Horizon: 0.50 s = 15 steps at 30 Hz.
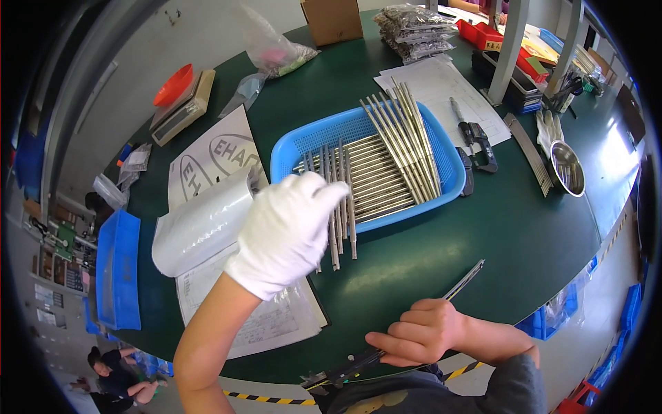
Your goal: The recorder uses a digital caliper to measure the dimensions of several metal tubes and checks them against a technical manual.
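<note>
The left hand (289, 231), gloved, is half curled over rods (353, 228) just ahead and right of it, by the basket (452, 162); I cannot tell whether it grips any. The right hand (419, 331) is closed around a caliper (345, 373). Lifting rods singly, without scraping neighbours, would suit.

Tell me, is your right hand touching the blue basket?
Apart. The head view shows a stretch of green table between the right hand and the near side of the blue basket.
</note>
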Motion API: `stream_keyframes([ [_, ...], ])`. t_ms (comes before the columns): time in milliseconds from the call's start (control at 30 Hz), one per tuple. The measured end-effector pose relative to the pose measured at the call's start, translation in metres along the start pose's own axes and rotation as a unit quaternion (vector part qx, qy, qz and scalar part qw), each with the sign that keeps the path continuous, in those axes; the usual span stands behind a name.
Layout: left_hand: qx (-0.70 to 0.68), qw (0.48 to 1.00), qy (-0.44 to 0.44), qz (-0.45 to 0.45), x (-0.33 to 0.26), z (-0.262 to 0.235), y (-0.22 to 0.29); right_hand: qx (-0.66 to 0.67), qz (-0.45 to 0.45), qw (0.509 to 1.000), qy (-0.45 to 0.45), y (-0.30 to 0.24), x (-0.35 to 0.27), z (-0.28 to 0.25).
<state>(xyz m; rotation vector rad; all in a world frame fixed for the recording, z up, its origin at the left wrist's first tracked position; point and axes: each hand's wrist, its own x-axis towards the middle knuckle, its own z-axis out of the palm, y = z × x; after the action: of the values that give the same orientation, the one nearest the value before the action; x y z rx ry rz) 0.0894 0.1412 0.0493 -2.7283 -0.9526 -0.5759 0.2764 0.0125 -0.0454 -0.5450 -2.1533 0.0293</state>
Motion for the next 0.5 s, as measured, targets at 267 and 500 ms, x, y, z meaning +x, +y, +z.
stream_keyframes([
  [267,-0.149,0.967,-0.204,0.034,-0.001,-0.004,0.023,-0.018,-0.009,1.000,-0.006,-0.002,-0.001,0.001],
  [500,-0.094,0.984,-0.148,0.018,-0.007,0.019,0.032,-0.014,-0.008,1.000,-0.019,-0.001,-0.002,0.000],
])
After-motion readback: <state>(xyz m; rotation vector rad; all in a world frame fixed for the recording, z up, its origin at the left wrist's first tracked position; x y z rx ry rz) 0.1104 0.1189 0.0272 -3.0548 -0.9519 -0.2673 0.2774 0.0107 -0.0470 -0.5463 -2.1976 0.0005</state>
